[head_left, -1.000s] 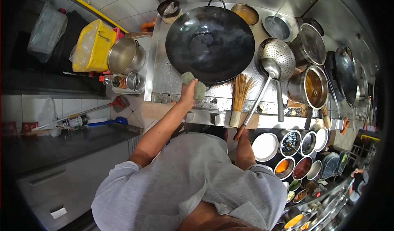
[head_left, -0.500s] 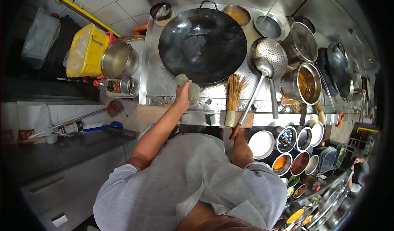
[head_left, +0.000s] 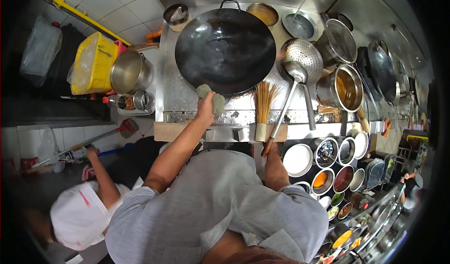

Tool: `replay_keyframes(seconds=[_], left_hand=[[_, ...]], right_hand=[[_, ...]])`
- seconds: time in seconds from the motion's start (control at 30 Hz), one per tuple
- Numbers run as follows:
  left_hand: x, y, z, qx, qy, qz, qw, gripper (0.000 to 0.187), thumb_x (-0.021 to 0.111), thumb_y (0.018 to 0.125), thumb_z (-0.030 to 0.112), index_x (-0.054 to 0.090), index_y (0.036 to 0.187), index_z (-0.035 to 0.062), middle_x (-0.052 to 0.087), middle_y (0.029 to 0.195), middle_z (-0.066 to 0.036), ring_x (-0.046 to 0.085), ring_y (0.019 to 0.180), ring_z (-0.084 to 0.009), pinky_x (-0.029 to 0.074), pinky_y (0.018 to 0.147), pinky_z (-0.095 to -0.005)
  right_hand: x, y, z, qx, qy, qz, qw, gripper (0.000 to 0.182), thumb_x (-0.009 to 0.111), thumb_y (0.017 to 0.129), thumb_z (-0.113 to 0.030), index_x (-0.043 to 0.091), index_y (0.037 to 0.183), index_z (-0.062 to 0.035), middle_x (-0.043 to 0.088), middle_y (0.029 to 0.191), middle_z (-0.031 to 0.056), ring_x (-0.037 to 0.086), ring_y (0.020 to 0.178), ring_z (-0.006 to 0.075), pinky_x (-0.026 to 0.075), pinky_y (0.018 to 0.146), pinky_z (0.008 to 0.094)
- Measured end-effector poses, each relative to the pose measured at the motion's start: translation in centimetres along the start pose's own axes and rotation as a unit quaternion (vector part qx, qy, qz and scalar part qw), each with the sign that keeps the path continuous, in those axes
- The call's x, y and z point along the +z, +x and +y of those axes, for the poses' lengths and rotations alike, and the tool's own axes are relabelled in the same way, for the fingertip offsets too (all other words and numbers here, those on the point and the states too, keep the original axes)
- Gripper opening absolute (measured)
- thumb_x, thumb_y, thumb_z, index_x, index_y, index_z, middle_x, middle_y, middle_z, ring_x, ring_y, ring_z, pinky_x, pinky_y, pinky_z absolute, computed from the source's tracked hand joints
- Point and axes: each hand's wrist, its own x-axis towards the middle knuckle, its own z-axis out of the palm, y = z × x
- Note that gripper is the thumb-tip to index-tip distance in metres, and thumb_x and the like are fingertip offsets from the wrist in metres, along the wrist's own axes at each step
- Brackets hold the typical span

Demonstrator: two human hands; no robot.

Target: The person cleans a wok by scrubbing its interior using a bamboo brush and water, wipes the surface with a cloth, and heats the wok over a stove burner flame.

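Note:
A large black wok [head_left: 225, 48] sits on the stove with a loop handle at its far side. At its near left rim, my left hand [head_left: 206, 106] is closed around a folded grey-green cloth [head_left: 218, 104], which presses against the wok's edge. My right hand [head_left: 273, 150] reaches to the stove's front edge, beside the wooden handle end of a ladle [head_left: 296, 70]; its fingers are hidden. The ladle's bowl rests on a perforated strainer [head_left: 303, 53]. Between wok and ladle lies a bamboo brush [head_left: 264, 107].
On the right stand a pot of brown liquid [head_left: 348, 89] and several seasoning bowls, one holding white contents [head_left: 298, 160]. A steel pot [head_left: 129, 71] and a yellow bin [head_left: 90, 63] are at left. A co-worker in white [head_left: 84, 212] is close behind my left side.
A co-worker has come into view at the lower left, with an arm raised over the side counter. The whole view has shifted slightly; my left hand stays at the wok's rim with the cloth.

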Motion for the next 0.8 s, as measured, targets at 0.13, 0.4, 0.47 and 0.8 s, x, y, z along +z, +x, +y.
replay_keyframes(seconds=[0.13, 0.4, 0.47, 0.8], left_hand=[[0.2, -0.3, -0.3, -0.007, -0.018, 0.0, 1.0, 0.018, 0.065, 0.086, 0.023, 0.061, 0.1, 0.0128, 0.065, 0.089, -0.002, 0.067, 0.078, -0.0176, 0.055, 0.063, -0.0352], [0.6, -0.8, 0.2, -0.069, -0.007, 0.007, 0.998, 0.02, 0.065, 0.087, 0.027, 0.062, 0.102, 0.0132, 0.065, 0.095, -0.002, 0.067, 0.085, -0.0186, 0.056, 0.068, -0.0385], [0.6, -1.0, 0.5, -0.089, 0.004, 0.001, 0.996, 0.02, 0.064, 0.087, 0.027, 0.062, 0.102, 0.0141, 0.065, 0.095, -0.002, 0.066, 0.086, -0.0188, 0.055, 0.069, -0.0391], [-2.2, -0.3, 0.4, -0.131, -0.105, -0.126, 0.978, 0.025, 0.061, 0.095, 0.036, 0.063, 0.106, 0.0132, 0.068, 0.098, -0.004, 0.067, 0.088, -0.0208, 0.055, 0.077, -0.0396]], right_hand=[[-0.5, -2.5, -1.9, 0.148, -0.055, -0.157, 0.975, 0.036, 0.05, 0.095, -0.047, 0.059, 0.095, -0.0116, 0.063, 0.082, 0.0094, 0.063, 0.068, 0.0227, 0.052, 0.059, 0.0374], [9.9, -22.4, -6.5, -0.029, -0.04, 0.041, 0.998, 0.038, 0.059, 0.096, -0.045, 0.055, 0.107, -0.0085, 0.065, 0.087, 0.0063, 0.064, 0.069, 0.0175, 0.053, 0.062, 0.0319], [9.7, -22.3, -6.8, -0.083, -0.088, 0.062, 0.991, 0.036, 0.066, 0.093, -0.039, 0.056, 0.099, -0.0043, 0.063, 0.078, 0.0062, 0.063, 0.061, 0.0158, 0.052, 0.057, 0.0303], [16.2, -24.9, -17.6, -0.243, -0.149, -0.084, 0.955, 0.014, 0.055, 0.094, -0.017, 0.053, 0.096, -0.0027, 0.05, 0.058, 0.0023, 0.047, 0.044, 0.0118, 0.047, 0.045, 0.0286]])
